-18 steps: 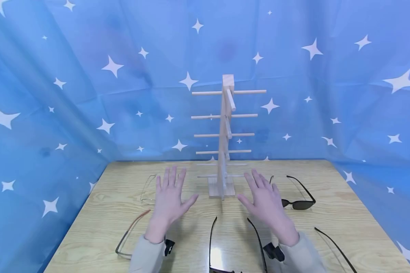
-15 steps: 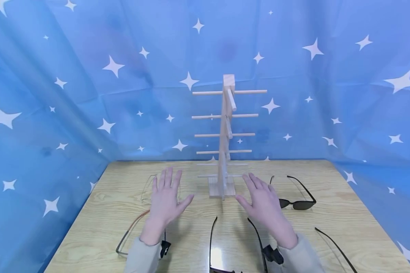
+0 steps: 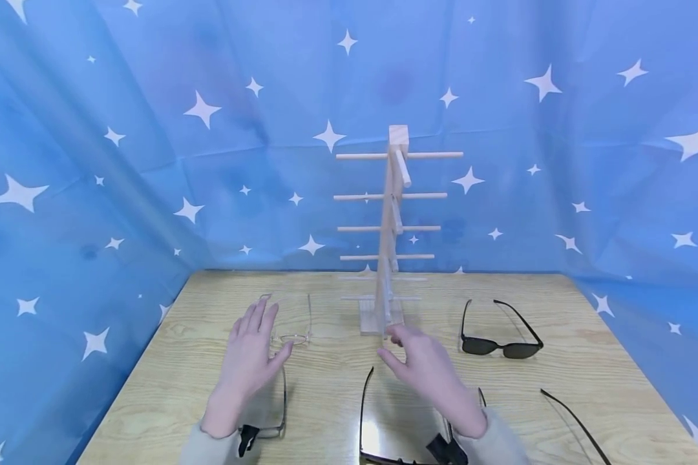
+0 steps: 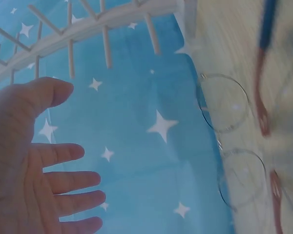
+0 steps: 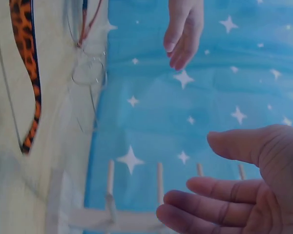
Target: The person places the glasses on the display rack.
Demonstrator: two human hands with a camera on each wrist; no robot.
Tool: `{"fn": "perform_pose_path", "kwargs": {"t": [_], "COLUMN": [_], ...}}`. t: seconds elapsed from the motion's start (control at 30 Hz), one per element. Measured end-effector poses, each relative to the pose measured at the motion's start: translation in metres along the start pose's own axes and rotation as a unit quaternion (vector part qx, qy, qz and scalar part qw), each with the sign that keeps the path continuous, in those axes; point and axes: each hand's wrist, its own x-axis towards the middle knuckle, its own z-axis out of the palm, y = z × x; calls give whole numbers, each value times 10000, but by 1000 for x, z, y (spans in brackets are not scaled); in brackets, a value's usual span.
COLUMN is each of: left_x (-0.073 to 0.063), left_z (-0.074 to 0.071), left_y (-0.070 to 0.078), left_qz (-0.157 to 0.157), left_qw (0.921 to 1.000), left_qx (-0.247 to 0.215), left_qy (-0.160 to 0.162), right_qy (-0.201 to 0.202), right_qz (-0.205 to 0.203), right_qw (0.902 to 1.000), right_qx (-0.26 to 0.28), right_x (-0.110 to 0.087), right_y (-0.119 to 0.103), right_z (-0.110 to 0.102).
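My left hand point(image 3: 245, 365) hovers over the left of the table with fingers spread, holding nothing. Beneath it lie dark-framed glasses point(image 3: 284, 400), partly hidden by the hand and sleeve. Thin wire-rimmed glasses point(image 3: 293, 339) rest just beyond its thumb. My right hand point(image 3: 433, 371) is held near the foot of a wooden peg stand point(image 3: 386, 258), its fingers loosely bent around air. In the right wrist view the fingers and thumb point(image 5: 239, 146) are apart with nothing between them. Below that hand, dark glasses point(image 3: 362, 413) lie with their arms pointing away, one arm partly hidden.
Black sunglasses point(image 3: 500, 349) lie at the right of the wooden table point(image 3: 605, 361). Another black temple arm point(image 3: 578, 423) shows near the front right. A tortoiseshell arm point(image 5: 27, 53) appears in the right wrist view. A starry blue cloth point(image 3: 267, 129) hangs behind.
My left hand has moved left and nearer to me, uncovering the wire-rimmed glasses. The right hand has shifted left and nearer, its fingers now more bent. The head view has turned slightly left.
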Motion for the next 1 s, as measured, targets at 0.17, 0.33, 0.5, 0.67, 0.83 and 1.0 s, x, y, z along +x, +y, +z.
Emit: {"fn": "perform_pose_path", "kwargs": {"t": [0.17,0.33,0.5,0.67,0.83,1.0], "left_x": [-13,-27,-38,-49,-58,-65], "left_z": [-5,-8,-11,-15,-18,-20], "left_y": [-15,-29,-40,-48,-55,-64], "left_qz": [-119,-243,-365,-577,-980,-1317], "left_qw": [9999,9997,9993,9980,9924,9840], "left_qx": [10,48,40,-126,-251,-407], "left_qy": [-35,-5,-64,-245,-694,-1133], "right_qy": [-6,-135,-456,-803,-1258,-1659], "right_qz": [-281,-613,-858,-988,-992,-851], "right_qw": [9995,9970,9917,9837,9669,9522], "right_qx": [122,455,842,1270,1984,2418], "right_x": [0,1,2,3,4,3], "right_y": [-10,-21,-33,-45,-54,-63], "right_z": [16,31,46,60,75,94]}}
